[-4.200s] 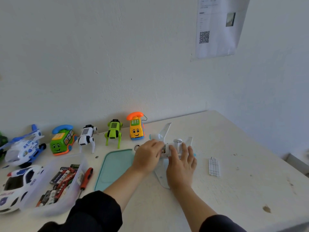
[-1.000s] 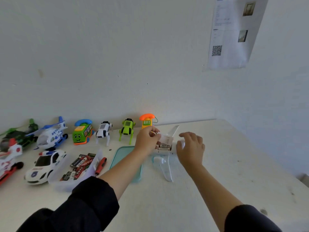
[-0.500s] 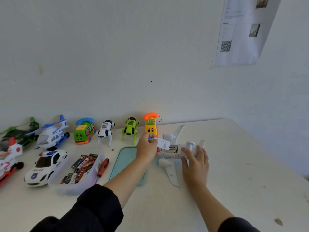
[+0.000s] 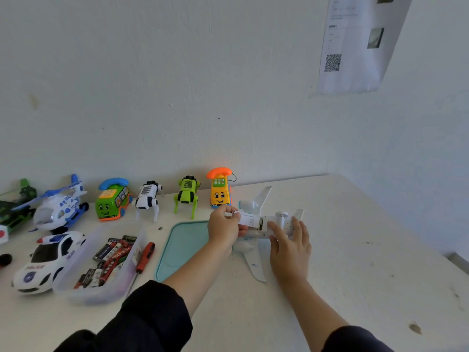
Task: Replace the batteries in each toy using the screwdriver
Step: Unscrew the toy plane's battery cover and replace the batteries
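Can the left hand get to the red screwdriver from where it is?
Probably yes, but not right away. The red-handled screwdriver lies bare on the white table, beside the clear battery tub, with nothing over it. But the left hand is pinching the small white cover.

The left hand (image 4: 224,228) hides the nose of the toy airplane (image 4: 256,262), the right hand (image 4: 289,246) covers part of its body, the green helicopter (image 4: 15,207) at far left is cut by the edge, and the text on the wall paper (image 4: 355,44) is too blurred to read.
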Demonstrator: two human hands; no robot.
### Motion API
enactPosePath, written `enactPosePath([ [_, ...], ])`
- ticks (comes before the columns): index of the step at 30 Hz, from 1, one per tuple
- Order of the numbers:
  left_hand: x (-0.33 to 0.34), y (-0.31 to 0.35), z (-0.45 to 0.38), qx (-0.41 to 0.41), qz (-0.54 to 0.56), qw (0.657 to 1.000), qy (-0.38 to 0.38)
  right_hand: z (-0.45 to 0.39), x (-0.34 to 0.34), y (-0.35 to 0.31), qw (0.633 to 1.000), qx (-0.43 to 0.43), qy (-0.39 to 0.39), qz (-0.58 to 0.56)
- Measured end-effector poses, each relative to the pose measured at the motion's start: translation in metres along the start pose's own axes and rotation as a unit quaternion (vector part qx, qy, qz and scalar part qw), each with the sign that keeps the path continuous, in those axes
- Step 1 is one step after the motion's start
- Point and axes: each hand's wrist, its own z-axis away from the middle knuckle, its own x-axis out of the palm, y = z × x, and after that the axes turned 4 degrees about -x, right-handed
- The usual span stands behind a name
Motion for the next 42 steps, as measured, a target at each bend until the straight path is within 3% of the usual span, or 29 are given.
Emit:
enactPosePath([
  [35,0.0087,-0.0038,0.0059,0.025,-0.041,0.999,0.009,0.0012,0.003,0.0024,0.998,-0.028,0.005,0.059],
  [38,0.0061,-0.0036,0.0034,0.033,-0.082,0.996,-0.009,0.001,0.0037,0.0032,0.997,-0.034,0.011,0.065],
  [42,0.0031,-0.002,0.0009,0.102,-0.245,0.964,-0.01,0.0012,0.0046,0.0022,0.997,-0.033,0.013,0.072],
])
